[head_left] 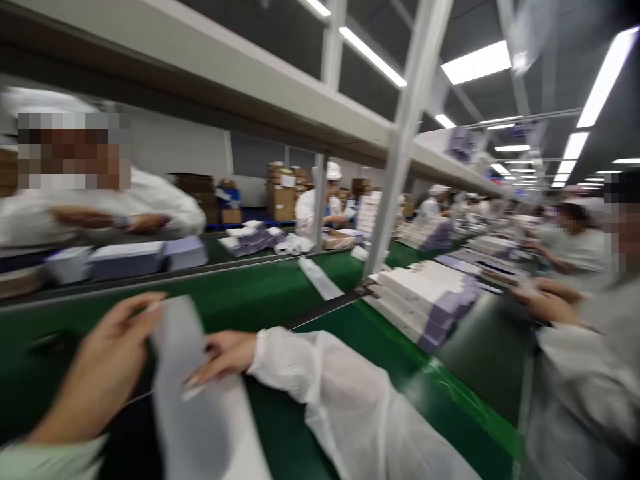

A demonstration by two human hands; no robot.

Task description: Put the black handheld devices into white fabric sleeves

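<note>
My left hand (pixel 103 370) is low at the left, its thumb and fingers pinched on the upper edge of a pale, translucent plastic bag (pixel 200 407). My right hand (pixel 223 357), in a white sleeve, lies across the bag from the right with its fingers pressed on it. The bag hangs down over the green conveyor belt (pixel 280 293) and is blurred by motion. Whether anything is inside the bag I cannot tell.
A stack of flat white and purple boxes (pixel 425 300) sits on the belt to the right. A white sleeve bag (pixel 320 277) lies farther up the belt. A person's hands (pixel 543 300) work at the right; other workers sit across the line. A metal frame post (pixel 400 153) rises mid-belt.
</note>
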